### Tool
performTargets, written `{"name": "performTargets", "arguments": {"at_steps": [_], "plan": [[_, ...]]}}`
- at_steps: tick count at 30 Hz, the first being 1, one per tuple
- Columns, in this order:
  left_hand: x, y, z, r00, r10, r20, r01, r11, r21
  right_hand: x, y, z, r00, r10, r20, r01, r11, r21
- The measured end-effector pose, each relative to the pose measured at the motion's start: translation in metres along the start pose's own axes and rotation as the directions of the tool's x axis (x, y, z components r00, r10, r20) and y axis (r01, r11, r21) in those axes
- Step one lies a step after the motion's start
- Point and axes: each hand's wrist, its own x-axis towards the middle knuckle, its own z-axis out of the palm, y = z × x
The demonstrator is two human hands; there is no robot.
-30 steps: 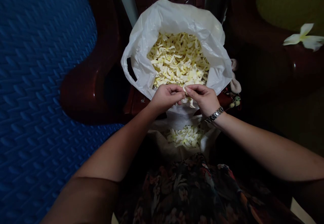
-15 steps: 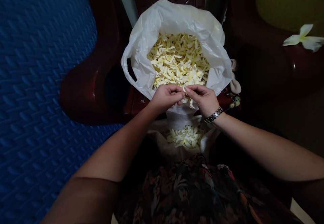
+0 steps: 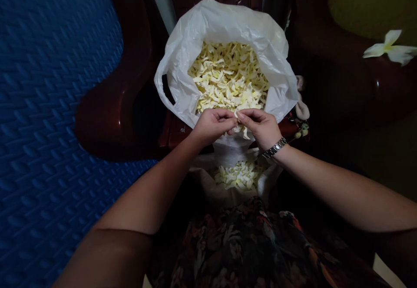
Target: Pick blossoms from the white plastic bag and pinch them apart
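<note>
Fingertips meeting, my left hand (image 3: 213, 126) and my right hand (image 3: 260, 127) pinch one small white flower (image 3: 245, 131) between them. Its petals hang below the fingers; the part inside the pinch is mostly hidden. Both hands are closed, just over the near rim of a white plastic bag (image 3: 276, 75). Many pale yellow-white flowers (image 3: 228, 75) fill that bag, which stands wide open. Below my wrists, nearer my body, a second whitish bag (image 3: 208, 186) holds more white flowers (image 3: 239, 176).
Dark red, glossy wooden furniture (image 3: 97, 118) curves at the left above a blue textured mat (image 3: 39, 149). At the far right a large white flower (image 3: 389, 49) rests on another dark wooden arm. Small trinkets (image 3: 302, 114) hang beside the bag's right side.
The view has shifted very slightly. My hands keep the same pinch on the flower, with no clear movement.
</note>
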Motion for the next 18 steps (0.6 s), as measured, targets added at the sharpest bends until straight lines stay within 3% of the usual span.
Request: {"name": "performTargets", "arguments": {"at_steps": [13, 18], "plan": [[0.0013, -0.0043, -0.0006, 1.000, -0.011, -0.006, 0.011, 1.000, -0.030, -0.0012, -0.0006, 0.0005, 0.993, -0.116, -0.001, 0.116, 0.990, -0.086], [0.0020, -0.0063, -0.0010, 1.000, -0.005, -0.010, 0.004, 0.999, -0.032, -0.0018, -0.0016, 0.0022, 0.996, -0.084, -0.014, 0.083, 0.995, -0.048]]}}
